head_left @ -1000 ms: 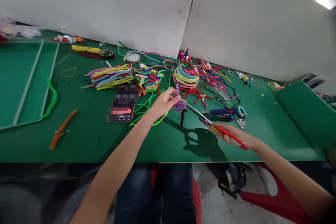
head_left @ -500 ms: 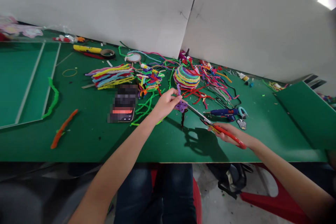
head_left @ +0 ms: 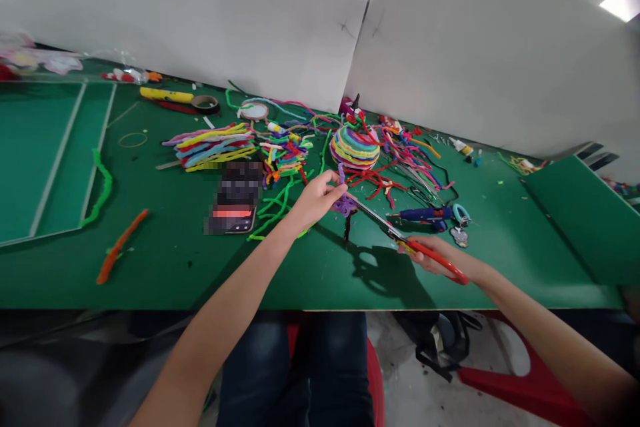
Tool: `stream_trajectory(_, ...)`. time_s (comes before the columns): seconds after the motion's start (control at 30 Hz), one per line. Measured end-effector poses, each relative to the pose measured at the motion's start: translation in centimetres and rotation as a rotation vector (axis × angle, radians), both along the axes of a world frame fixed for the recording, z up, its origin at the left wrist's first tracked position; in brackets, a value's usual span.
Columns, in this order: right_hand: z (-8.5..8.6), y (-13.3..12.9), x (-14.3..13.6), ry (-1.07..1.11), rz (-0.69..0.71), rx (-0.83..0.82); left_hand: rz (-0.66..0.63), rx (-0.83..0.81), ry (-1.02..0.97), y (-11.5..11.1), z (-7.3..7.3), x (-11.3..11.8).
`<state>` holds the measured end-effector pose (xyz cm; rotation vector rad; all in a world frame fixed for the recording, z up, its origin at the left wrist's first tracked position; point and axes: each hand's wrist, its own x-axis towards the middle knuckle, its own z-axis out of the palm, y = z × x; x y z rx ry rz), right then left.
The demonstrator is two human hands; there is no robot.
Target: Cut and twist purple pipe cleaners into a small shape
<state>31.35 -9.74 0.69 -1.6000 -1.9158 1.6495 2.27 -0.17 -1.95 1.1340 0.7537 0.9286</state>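
While my left hand (head_left: 314,200) pinches the purple pipe cleaner (head_left: 344,203) above table (head_left: 175,260) centre, my right hand (head_left: 439,257) grips the scissors (head_left: 400,235) at 4 o'clock, blade tips meeting it. Phone (head_left: 234,205) lies at 9 o'clock.

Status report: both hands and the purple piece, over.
Left hand pinches purple pipe-cleaner piece. Right hand holds red-handled scissors, blades at the piece. Loose pipe cleaners close behind.
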Motion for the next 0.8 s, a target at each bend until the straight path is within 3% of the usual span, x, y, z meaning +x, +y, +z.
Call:
stream_trajectory(0.2, 0.2, -0.2, -0.3, -0.013, -0.041, -0.085, 0.002, 0.012, 0.058, 0.0, -0.1, -0.1)
stream_trajectory(0.37, -0.5, -0.5, 0.2, -0.027, -0.2, -0.124, 0.046, 0.076, 0.123, 0.1, 0.0, -0.2)
stream_trajectory(0.47, -0.5, -1.4, 1.0, -0.144, -0.19, 0.02, 0.185, 0.123, 0.051, 0.5, 0.2, -0.4)
stream_trajectory(0.6, -0.8, -4.0, 2.6, -0.542, -0.031, 0.37, 0.358, 0.01, -0.124, 1.1, 0.4, -0.6)
stream_trajectory(0.8, -3.3, -8.2, 5.0, -0.913, -0.064, 0.447, 0.48, -0.169, -0.405, 1.7, 0.1, -0.5)
